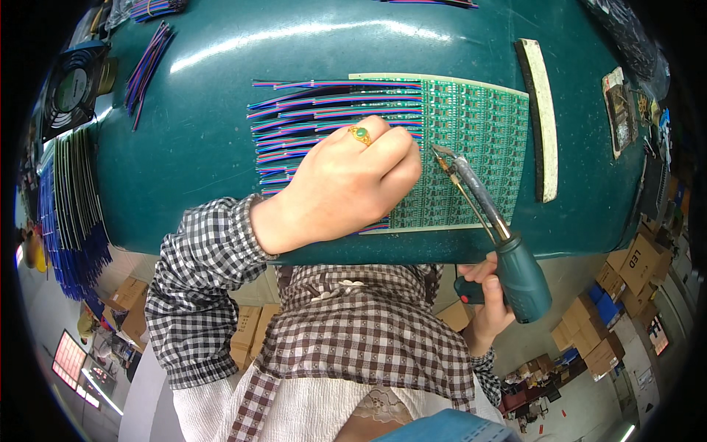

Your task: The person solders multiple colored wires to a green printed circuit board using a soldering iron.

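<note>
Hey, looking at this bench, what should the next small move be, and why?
Probably ease the soldering iron in the right hand slightly left, toward the wires. The left hand is bent over them where they overlap the circuit board, and the iron's tip sits just right of that hand.

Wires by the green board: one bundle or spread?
Spread: separate rows of wires lie side by side, dark gaps showing between; left hand hides some.

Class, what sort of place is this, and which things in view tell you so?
Probably an electronics assembly workshop: a green circuit-board panel with rows of coloured wires, a hand-held soldering gun, and stacked cardboard boxes.
</note>
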{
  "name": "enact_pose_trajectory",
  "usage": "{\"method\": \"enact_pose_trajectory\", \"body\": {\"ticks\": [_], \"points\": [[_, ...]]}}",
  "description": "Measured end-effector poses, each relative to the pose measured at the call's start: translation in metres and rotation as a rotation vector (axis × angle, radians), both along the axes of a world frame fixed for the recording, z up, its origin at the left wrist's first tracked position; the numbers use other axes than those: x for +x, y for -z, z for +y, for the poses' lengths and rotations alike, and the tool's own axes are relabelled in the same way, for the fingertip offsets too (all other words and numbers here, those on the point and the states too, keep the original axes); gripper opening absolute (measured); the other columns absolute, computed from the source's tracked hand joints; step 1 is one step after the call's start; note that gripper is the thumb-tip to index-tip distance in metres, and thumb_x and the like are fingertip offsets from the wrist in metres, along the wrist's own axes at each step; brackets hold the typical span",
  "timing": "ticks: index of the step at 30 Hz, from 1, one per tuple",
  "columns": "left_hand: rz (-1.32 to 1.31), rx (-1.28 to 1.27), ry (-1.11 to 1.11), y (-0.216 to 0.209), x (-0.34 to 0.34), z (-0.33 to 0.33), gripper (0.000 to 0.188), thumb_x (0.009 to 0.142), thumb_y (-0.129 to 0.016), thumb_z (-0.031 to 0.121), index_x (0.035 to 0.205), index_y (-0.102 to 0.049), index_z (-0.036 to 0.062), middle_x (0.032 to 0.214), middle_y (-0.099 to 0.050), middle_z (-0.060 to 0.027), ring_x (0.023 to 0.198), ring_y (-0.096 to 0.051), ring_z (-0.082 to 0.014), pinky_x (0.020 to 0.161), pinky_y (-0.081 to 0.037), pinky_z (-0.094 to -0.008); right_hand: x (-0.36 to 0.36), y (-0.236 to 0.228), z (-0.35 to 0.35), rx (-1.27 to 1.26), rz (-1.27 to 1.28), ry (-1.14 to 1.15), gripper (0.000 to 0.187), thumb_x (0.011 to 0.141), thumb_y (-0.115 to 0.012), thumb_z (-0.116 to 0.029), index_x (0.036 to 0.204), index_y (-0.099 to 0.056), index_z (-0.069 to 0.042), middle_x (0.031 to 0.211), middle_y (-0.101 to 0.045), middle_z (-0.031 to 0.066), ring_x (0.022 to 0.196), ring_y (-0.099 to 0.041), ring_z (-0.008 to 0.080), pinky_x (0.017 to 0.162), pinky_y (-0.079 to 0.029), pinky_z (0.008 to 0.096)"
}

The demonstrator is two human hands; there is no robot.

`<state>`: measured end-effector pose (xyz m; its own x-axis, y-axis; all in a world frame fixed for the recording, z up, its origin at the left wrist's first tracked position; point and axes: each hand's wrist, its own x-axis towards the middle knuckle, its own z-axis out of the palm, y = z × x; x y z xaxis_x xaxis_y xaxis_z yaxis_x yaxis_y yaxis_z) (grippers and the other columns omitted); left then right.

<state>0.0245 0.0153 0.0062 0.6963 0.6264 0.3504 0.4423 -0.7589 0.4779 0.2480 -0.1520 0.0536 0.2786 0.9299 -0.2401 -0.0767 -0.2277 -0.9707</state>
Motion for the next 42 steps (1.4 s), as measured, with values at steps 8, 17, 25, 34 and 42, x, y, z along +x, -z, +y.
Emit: {"method": "enact_pose_trajectory", "body": {"ticks": [8, 17, 25, 34, 42], "points": [[0.005, 0.017, -0.004, 0.0014, 0.0001, -0.001, 0.029, 0.072, -0.065, 0.004, 0.1, -0.065, -0.004, 0.087, -0.055, -0.0084, 0.076, -0.058, -0.0216, 0.063, -0.05, -0.0304, -0.0055, -0.0023, 0.0054, -0.051, -0.111, -0.017, 0.031, 0.09, -0.06, -0.015, 0.108, -0.056, 0.01, 0.09, -0.061, 0.0172, 0.079, -0.066, 0.0266, 0.07, -0.06, 0.0396], [0.009, 0.039, 0.005, 0.0019, 0.0007, -0.0015, 0.032, 0.073, -0.064, 0.006, 0.103, -0.065, -0.0045, 0.09, -0.055, -0.0086, 0.079, -0.058, -0.0212, 0.065, -0.051, -0.0302, -0.0027, 0.0013, 0.002, -0.042, -0.113, -0.01, 0.031, 0.088, -0.061, -0.014, 0.108, -0.055, 0.01, 0.083, -0.059, 0.0142, 0.075, -0.063, 0.0238, 0.07, -0.059, 0.0401], [0.003, 0.053, -0.006, 0.003, 0.0, -0.0023, 0.032, 0.072, -0.064, 0.006, 0.102, -0.065, -0.0044, 0.09, -0.055, -0.0085, 0.079, -0.058, -0.0211, 0.065, -0.051, -0.0305, -0.0042, 0.0011, 0.0011, -0.071, -0.084, -0.019, 0.034, 0.088, -0.061, -0.013, 0.111, -0.054, 0.01, 0.082, -0.058, 0.0125, 0.075, -0.062, 0.0226, 0.071, -0.058, 0.041], [-0.008, 0.06, -0.017, 0.0027, 0.0008, -0.0029, 0.033, 0.071, -0.064, 0.006, 0.102, -0.065, -0.0054, 0.09, -0.055, -0.0094, 0.078, -0.059, -0.0217, 0.064, -0.051, -0.0306, -0.0061, 0.0, 0.0002, -0.095, -0.086, 0.011, 0.034, 0.088, -0.061, -0.012, 0.112, -0.054, 0.011, 0.082, -0.058, 0.0122, 0.075, -0.061, 0.0225, 0.072, -0.058, 0.0419], [0.011, 0.089, -0.022, 0.0035, 0.0023, -0.0045, 0.034, 0.07, -0.065, 0.005, 0.102, -0.065, -0.0063, 0.089, -0.054, -0.0093, 0.078, -0.059, -0.021, 0.063, -0.051, -0.0297, -0.0062, 0.0001, -0.0008, -0.1, -0.104, 0.026, 0.034, 0.088, -0.061, -0.012, 0.111, -0.054, 0.011, 0.082, -0.058, 0.0124, 0.074, -0.061, 0.0225, 0.072, -0.058, 0.042]]}}
